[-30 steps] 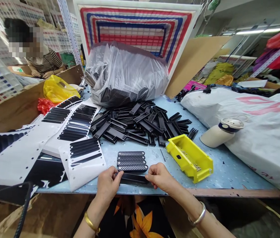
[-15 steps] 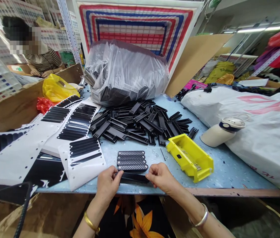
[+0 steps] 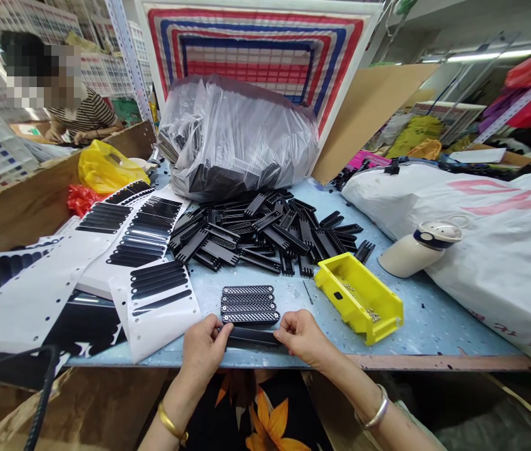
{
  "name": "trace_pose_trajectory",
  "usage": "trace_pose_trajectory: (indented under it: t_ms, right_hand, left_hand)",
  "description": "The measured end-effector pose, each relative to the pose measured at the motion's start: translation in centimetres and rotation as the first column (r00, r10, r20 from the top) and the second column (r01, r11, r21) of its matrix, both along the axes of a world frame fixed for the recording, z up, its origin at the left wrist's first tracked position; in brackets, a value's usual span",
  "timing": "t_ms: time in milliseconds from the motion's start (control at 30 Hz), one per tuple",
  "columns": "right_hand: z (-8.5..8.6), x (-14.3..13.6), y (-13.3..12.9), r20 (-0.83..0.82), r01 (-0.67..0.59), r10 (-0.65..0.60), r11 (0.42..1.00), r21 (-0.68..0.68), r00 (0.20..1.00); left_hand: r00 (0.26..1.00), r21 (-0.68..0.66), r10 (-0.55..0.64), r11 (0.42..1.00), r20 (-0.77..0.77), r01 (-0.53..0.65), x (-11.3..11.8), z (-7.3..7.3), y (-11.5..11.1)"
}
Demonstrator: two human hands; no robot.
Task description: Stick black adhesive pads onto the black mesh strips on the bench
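A: What do the hands have?

B: One bar [image 3: 252, 337], black, smooth and narrow, level at the bench's [image 3: 434, 332] near edge. The left hand [image 3: 203, 343] has its fingers closed on the nine o'clock end, thumb on top; the right hand [image 3: 304, 337] pinches the three o'clock end. I can't tell whether the bar touches the bench.

A: And around it, with the bar as the clock's centre?

B: Just beside it at twelve, a row [image 3: 249, 304] of four black bars with a diamond-patterned surface, pale round dots at their ends. Farther off at twelve, a loose heap [image 3: 265, 235] of black pieces, many with toothed ends, then a bag [image 3: 242, 138] of thin, crinkled, see-through plastic.

A: At nine to ten?

B: A white sheet [image 3: 159, 329] with glossy, round-ended black strips [image 3: 157, 282] on it.

A: Between two and three?

B: A yellow bin [image 3: 350, 319] with small shiny metal bits [image 3: 372, 315] inside. Beyond it, at two, a cream bottle [image 3: 404, 255] leans against a white sack [image 3: 486, 250].

A: Any writing?

B: Large red print on the sack, too creased to read.
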State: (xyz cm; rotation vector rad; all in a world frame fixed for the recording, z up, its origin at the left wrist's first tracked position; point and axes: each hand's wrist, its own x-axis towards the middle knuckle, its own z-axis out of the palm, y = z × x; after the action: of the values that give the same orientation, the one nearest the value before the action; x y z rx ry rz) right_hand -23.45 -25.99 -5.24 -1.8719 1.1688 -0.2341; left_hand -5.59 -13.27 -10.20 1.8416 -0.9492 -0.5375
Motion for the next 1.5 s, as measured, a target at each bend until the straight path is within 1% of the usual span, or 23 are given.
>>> trace_pose_trajectory:
  t_ms: [233,433,600,733,867,1100,1167,1233,1300,1333,1400,1433,1500]
  right_hand:
    - [0.0,-0.1,0.3,-0.030,-0.008,0.006,0.998,-0.068,1.000]
    - [0.4,0.0,0.5,-0.070,-0.015,0.006,0.990,-0.140,0.998]
    - [0.6,0.0,0.7,-0.089,-0.011,-0.004,0.986,-0.169,0.996]
    - [0.3,-0.1,0.8,-0.069,0.008,-0.020,0.984,-0.177,0.997]
    - [-0.4,-0.5,0.8,-0.038,0.033,-0.040,0.986,-0.166,0.999]
    - [-1.3,-1.6,1.0,0.056,0.048,-0.044,0.995,-0.087,0.997]
    - [-1.3,-1.9,1.1,0.088,0.059,-0.052,0.995,-0.078,0.995]
    - [-1.3,-2.0,1.2,0.098,0.074,-0.065,0.992,-0.097,0.993]
    - [-1.2,-1.7,1.5,0.049,0.069,-0.062,0.982,-0.174,0.997]
    - [-1.0,-1.4,1.6,-0.009,0.048,-0.052,0.970,-0.239,0.999]
    - [-0.6,-0.6,2.1,-0.178,-0.038,-0.034,0.922,-0.385,0.983]
    - [-0.4,-0.1,2.3,-0.260,-0.087,-0.033,0.895,-0.437,0.965]
    - [0.0,0.8,2.7,-0.375,-0.155,-0.048,0.857,-0.492,0.926]
  left_hand:
    - [1.000,-0.027,-0.001,1.000,-0.002,0.000,-0.1,-0.1,0.1]
    - [1.000,-0.015,-0.006,1.000,0.001,0.006,0.0,0.0,0.2]
    - [1.000,-0.001,-0.005,1.000,0.017,0.005,0.0,0.0,0.2]
    - [1.000,-0.003,-0.004,1.000,0.008,0.004,0.0,-0.2,0.1]
    - [1.000,-0.021,0.000,1.000,0.004,0.000,-0.1,-0.4,0.1]
    - [0.999,-0.025,0.015,1.000,0.037,-0.014,-0.1,-0.4,0.0]
    - [0.998,-0.022,0.027,0.999,0.048,-0.026,-0.2,-0.4,0.1]
    - [0.996,-0.020,0.046,0.999,0.071,-0.045,-0.4,-0.4,0.2]
    - [0.993,-0.019,0.060,0.998,0.103,-0.058,-0.7,-0.5,0.4]
    - [0.991,-0.019,0.062,0.998,0.119,-0.060,-0.9,-0.5,0.5]
    - [0.988,-0.028,0.050,0.999,0.146,-0.047,-1.3,-0.6,0.8]
    - [0.987,-0.037,0.037,0.999,0.155,-0.032,-1.4,-0.7,0.9]
    - [0.987,-0.064,0.007,0.998,0.161,0.003,-1.6,-1.0,1.0]
